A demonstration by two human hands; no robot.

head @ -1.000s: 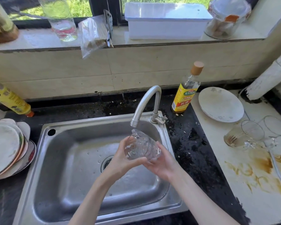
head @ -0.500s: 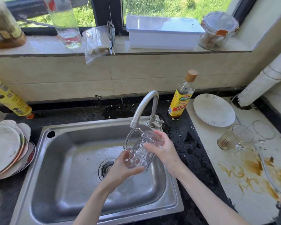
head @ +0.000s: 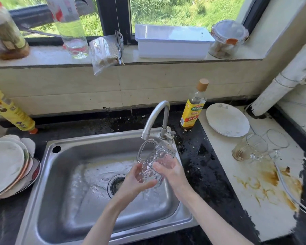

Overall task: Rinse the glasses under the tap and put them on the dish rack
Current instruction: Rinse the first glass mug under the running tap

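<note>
A clear dimpled glass mug (head: pixel 155 156) with a handle sits upright just under the spout of the steel tap (head: pixel 155 114), over the steel sink (head: pixel 64 174). My left hand (head: pixel 134 183) cups its base and lower side from the left. My right hand (head: pixel 173 174) grips its right side. Water runs over the sink floor toward the drain (head: pixel 116 184). Two more glass mugs lie on their sides on the right counter: one stained brown (head: pixel 249 149) and one clear (head: pixel 276 141).
A stack of plates (head: pixel 7 165) leans at the left of the sink. A yellow-labelled bottle (head: pixel 193 106) and a white plate (head: pixel 227 120) stand right of the tap. Brown spill stains (head: pixel 268 183) mark the right counter. Jars, bottles and a white box (head: pixel 171 41) line the windowsill.
Both hands turned the mug from lying sideways to upright under the spout, handle to the left. Water now spreads across the sink floor.
</note>
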